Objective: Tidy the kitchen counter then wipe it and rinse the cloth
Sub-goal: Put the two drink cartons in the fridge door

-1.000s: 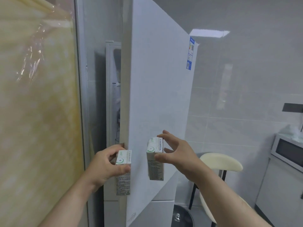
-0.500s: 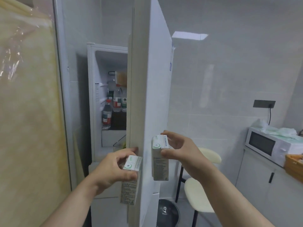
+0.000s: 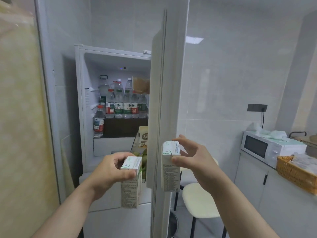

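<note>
Your left hand (image 3: 109, 170) grips one drink carton (image 3: 131, 188) by its top, your right hand (image 3: 192, 158) pinches a second carton (image 3: 170, 170) the same way, the open fridge door (image 3: 164, 103) edge-on between them. This looks like the tidying step: both cartons need carrying forward of your left grip, onto a fridge shelf (image 3: 120, 121) past the water bottles (image 3: 120, 105).

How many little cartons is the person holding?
2. The left hand holds one carton in front of the open fridge; the right hand holds the other carton by the door edge.
</note>
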Action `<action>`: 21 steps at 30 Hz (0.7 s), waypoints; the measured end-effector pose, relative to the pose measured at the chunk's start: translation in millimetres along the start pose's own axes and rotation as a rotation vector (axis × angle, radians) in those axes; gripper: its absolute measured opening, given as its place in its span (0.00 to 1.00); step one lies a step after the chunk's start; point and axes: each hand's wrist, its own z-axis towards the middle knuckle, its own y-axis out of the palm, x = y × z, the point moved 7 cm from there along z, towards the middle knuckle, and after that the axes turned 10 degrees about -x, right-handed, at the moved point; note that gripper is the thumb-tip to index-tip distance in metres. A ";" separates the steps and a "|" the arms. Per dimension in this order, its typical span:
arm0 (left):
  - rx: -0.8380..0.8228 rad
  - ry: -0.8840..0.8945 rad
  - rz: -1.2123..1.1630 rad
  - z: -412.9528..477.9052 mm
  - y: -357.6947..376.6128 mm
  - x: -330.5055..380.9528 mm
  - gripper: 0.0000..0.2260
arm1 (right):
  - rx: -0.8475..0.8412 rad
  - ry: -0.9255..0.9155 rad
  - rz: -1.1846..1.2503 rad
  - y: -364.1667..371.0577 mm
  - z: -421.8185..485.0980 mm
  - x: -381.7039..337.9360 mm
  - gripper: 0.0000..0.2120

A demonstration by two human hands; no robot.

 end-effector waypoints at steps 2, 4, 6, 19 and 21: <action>0.053 0.011 -0.010 3.6 -3.9 0.8 0.35 | 0.000 -0.004 -0.029 1.4 -2.9 -1.0 0.33; 0.096 0.011 -0.023 6.9 -5.4 0.9 0.39 | 0.019 -0.016 -0.046 -0.2 -5.7 -1.0 0.34; 0.114 -0.001 -0.026 10.4 -5.4 1.4 0.40 | 0.066 -0.007 -0.056 -5.1 -9.6 -0.1 0.35; 0.152 0.020 -0.066 27.5 -1.0 16.8 0.31 | 0.286 0.051 -0.096 -46.1 -31.3 7.6 0.22; 0.120 0.022 -0.047 31.8 3.6 18.5 0.30 | 0.319 0.046 -0.076 -51.1 -32.0 7.7 0.18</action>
